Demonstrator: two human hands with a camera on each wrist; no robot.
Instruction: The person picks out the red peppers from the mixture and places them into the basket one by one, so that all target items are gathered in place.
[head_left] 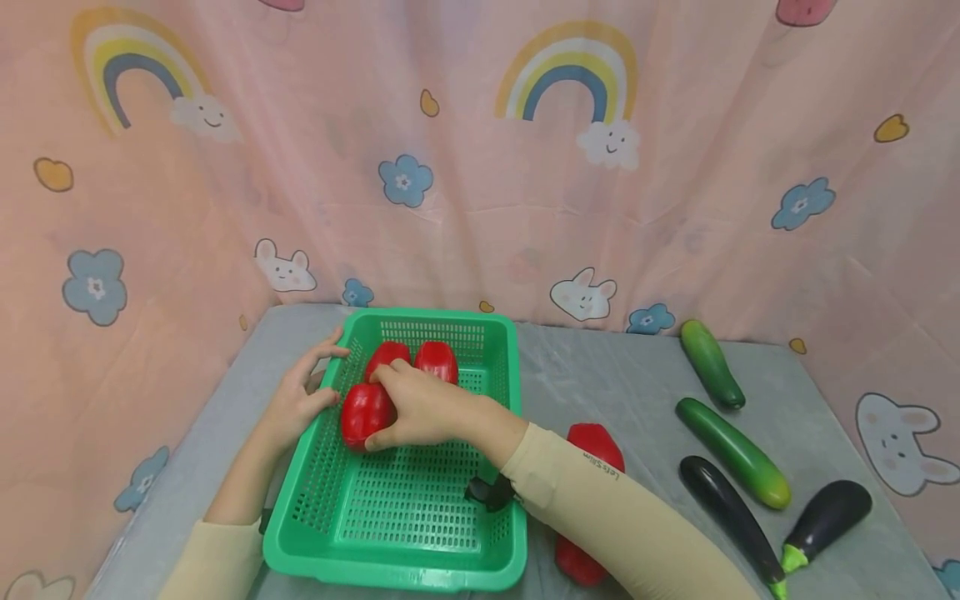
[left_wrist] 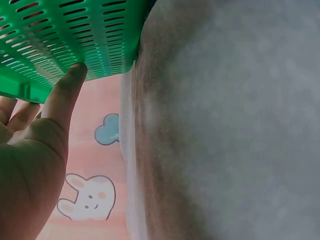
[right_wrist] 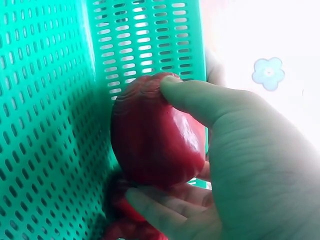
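Note:
A green perforated basket (head_left: 405, 575) stands on the table. Inside it, my right hand (head_left: 431, 408) grips a red bell pepper (head_left: 363, 417) near the left wall, thumb on one end and fingers round the far side, as the right wrist view shows. Two more red bell peppers lie behind it: one at the left (head_left: 390, 353), partly hidden by my fingers, and one to its right (head_left: 437, 358). My left hand (head_left: 298, 404) is at the basket's left side with fingers spread. In the left wrist view its thumb (left_wrist: 67, 92) touches the outer wall.
Right of the basket, red bell peppers (head_left: 597, 443) lie partly under my right sleeve (head_left: 622, 517). Farther right are two green cucumber-like vegetables (head_left: 711, 364) and two eggplants (head_left: 828, 517). A pink patterned curtain (head_left: 480, 233) hangs behind the grey-covered table (head_left: 600, 375).

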